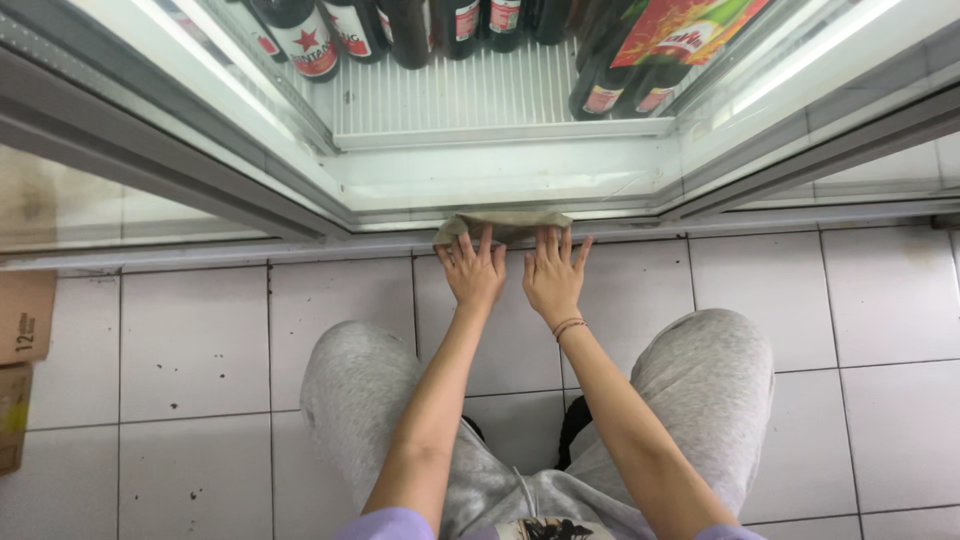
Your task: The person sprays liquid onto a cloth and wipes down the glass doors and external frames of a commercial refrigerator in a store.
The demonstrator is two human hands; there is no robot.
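Tiled floor [200, 340] before an open fridge [500, 170]: my left hand [474, 272] and right hand [552, 276] press flat, fingers spread, on a cloth [500, 222], its near part hidden beneath them.

We see a bright, evenly lit scene: white light strips [225, 95] inside the cooler [500, 170] glare along both door frames. The floor tiles [200, 340] carry only soft shadows. Focus is sharp throughout; straight edges bow towards the corners.

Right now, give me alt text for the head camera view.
Both hands, left hand and right hand, press a folded tan cloth against the fridge's bottom sill. The person squats on white floor tiles; dark bottles stand inside.
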